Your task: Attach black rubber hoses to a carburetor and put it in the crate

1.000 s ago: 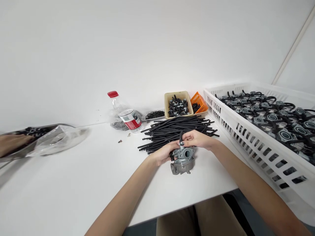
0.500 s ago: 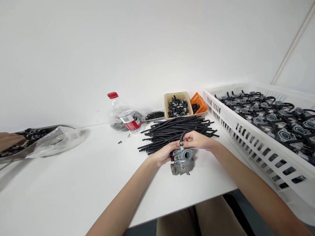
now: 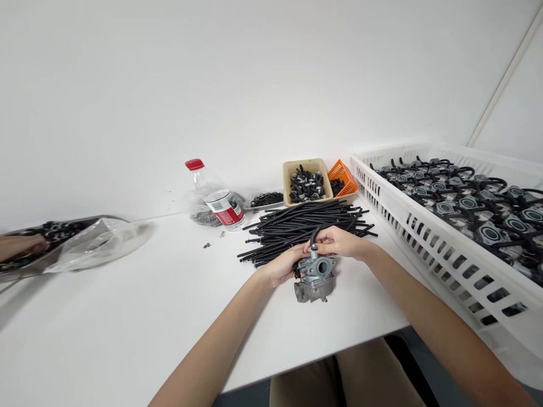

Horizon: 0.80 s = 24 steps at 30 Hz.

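Observation:
A grey metal carburetor [image 3: 316, 278] is held just above or on the white table near its front edge; whether it touches the surface I cannot tell. My left hand [image 3: 283, 268] is closed around its left side. At the top of the carburetor, my right hand [image 3: 339, 243] pinches a short black rubber hose [image 3: 314, 235] where it meets the metal neck. The thumbs of both hands come close together there. Behind the hands lies a pile of straight black rubber tubes [image 3: 292, 223].
On the right stands a white slatted crate [image 3: 424, 237] holding rows of carburetors. A beige bin [image 3: 287, 181] and an orange basket [image 3: 347, 172] of small parts stand behind the tubes. Left of them is a plastic bottle [image 3: 227, 209]. Another person's hand [image 3: 21, 247] reaches into a tray at far left.
My hands and the carburetor hold almost the same place, with only a slight shift of the right hand. The other person's hand has moved a little within the tray.

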{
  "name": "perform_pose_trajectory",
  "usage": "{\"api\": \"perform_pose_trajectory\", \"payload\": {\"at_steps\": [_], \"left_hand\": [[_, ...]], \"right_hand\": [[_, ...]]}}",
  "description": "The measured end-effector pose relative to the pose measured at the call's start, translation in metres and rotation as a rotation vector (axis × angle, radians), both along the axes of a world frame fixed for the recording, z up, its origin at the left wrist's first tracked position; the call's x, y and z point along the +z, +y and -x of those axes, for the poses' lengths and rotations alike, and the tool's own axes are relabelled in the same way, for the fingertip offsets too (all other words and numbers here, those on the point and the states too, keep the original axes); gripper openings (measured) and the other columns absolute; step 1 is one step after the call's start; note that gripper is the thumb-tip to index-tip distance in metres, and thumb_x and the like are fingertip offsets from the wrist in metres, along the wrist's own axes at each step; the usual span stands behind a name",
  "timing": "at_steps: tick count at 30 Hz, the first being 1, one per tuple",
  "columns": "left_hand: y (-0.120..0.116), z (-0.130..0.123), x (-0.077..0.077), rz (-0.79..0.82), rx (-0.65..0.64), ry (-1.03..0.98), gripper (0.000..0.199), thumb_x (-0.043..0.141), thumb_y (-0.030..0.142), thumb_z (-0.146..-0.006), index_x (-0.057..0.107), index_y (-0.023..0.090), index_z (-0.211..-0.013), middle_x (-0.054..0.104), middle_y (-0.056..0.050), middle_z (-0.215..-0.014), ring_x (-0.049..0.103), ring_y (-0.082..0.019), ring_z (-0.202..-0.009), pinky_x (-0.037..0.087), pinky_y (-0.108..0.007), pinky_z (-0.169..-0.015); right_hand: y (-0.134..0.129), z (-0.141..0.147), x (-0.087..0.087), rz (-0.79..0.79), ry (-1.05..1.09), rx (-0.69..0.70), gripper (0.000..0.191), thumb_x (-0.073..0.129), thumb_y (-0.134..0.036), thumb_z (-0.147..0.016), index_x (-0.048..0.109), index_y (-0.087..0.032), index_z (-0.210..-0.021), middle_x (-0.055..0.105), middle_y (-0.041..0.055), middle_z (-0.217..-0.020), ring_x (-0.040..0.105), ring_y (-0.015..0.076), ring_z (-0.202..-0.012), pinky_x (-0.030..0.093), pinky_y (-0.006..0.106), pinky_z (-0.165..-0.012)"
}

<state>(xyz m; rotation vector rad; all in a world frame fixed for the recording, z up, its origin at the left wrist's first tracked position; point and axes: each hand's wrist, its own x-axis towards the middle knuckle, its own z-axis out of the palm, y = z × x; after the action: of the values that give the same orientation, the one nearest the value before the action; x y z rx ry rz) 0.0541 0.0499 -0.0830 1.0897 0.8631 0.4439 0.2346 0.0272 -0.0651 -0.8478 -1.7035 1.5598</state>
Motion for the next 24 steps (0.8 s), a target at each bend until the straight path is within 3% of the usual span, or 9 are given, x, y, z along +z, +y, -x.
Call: {"api": "perform_pose_trajectory", "payload": {"at_steps": [7, 15, 24], "left_hand": [[-0.002, -0.002, 0.000, 0.005, 0.044, -0.013, 0.049, 0.079, 0.038, -0.047, 0.059, 0.014, -0.085, 0.048, 0.002, -0.066, 0.040, -0.008, -0.052, 0.031, -0.015, -0.041], [-0.001, -0.004, -0.003, -0.018, 0.045, -0.057, 0.039, 0.074, 0.035, -0.053, 0.060, 0.012, -0.081, 0.052, -0.001, -0.065, 0.042, -0.010, -0.053, 0.029, -0.018, -0.044], [-0.001, -0.001, 0.000, -0.026, 0.025, -0.007, 0.036, 0.072, 0.033, -0.057, 0.062, 0.012, -0.085, 0.053, -0.003, -0.068, 0.042, -0.011, -0.055, 0.033, -0.018, -0.047]], "right_hand": [[0.003, 0.004, -0.006, -0.036, -0.040, -0.086, 0.055, 0.081, -0.059, -0.062, 0.058, -0.011, -0.072, 0.054, 0.0029, -0.069, 0.046, 0.0148, -0.066, 0.034, 0.023, -0.056], [0.005, 0.005, -0.012, -0.091, -0.093, -0.129, 0.058, 0.079, -0.064, -0.061, 0.053, -0.012, -0.067, 0.043, -0.0017, -0.059, 0.038, 0.0116, -0.056, 0.027, 0.021, -0.048], [0.000, 0.001, -0.004, -0.043, 0.079, -0.073, 0.050, 0.080, -0.051, -0.069, 0.063, -0.009, -0.090, 0.057, 0.0039, -0.074, 0.051, 0.0150, -0.068, 0.039, 0.023, -0.060]]}}
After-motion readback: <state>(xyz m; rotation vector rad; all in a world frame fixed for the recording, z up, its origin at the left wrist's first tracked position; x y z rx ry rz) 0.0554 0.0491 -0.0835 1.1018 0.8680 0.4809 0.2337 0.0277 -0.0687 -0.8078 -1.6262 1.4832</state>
